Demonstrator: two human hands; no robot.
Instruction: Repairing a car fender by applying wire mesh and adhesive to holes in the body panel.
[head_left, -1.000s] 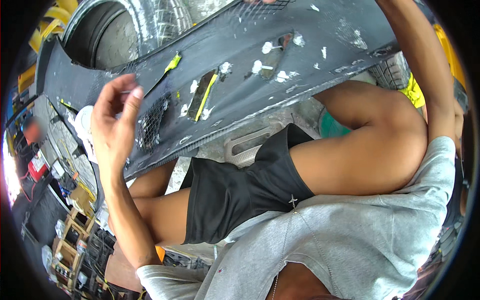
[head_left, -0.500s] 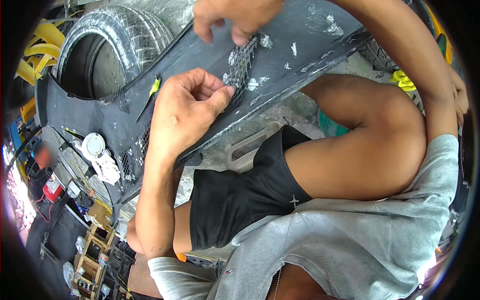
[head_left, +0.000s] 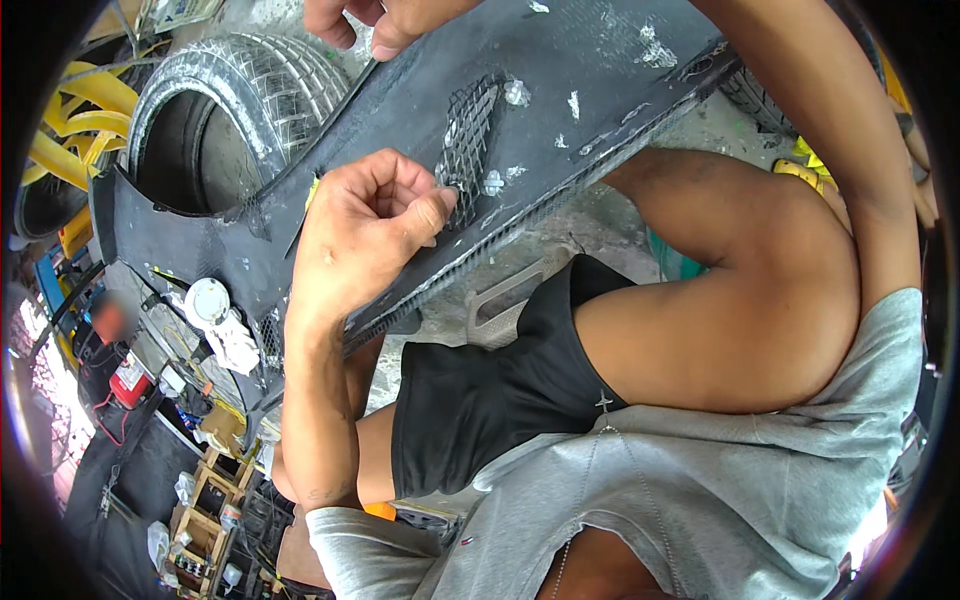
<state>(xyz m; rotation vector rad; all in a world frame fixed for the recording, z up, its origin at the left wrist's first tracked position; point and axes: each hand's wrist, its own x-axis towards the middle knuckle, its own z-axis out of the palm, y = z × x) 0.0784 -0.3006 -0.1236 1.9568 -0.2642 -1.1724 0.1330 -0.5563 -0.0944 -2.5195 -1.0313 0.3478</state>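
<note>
A dark grey, bumper-like plastic panel with whitish scuffs lies across my lap. A strip of black wire mesh rests on its face. With thumb and fingers pinched, my left hand holds the mesh's near end against the panel. My right hand, cut off by the top edge of the view, hovers by the panel's far edge, thumb and fingers apart and nothing visible between them. Beside my left hand lies a thin dark tool with a yellow-green end, partly hidden by that hand.
Beyond the panel is a worn tyre, with yellow curved parts at far left. A round white lid or can and a crumpled white cloth sit at the panel's left. Further left are a person and wooden crates.
My right hand has left the mesh's far end and moved left to the panel's far edge. My left hand keeps its pinch on the near end. The view has shifted slightly.
</note>
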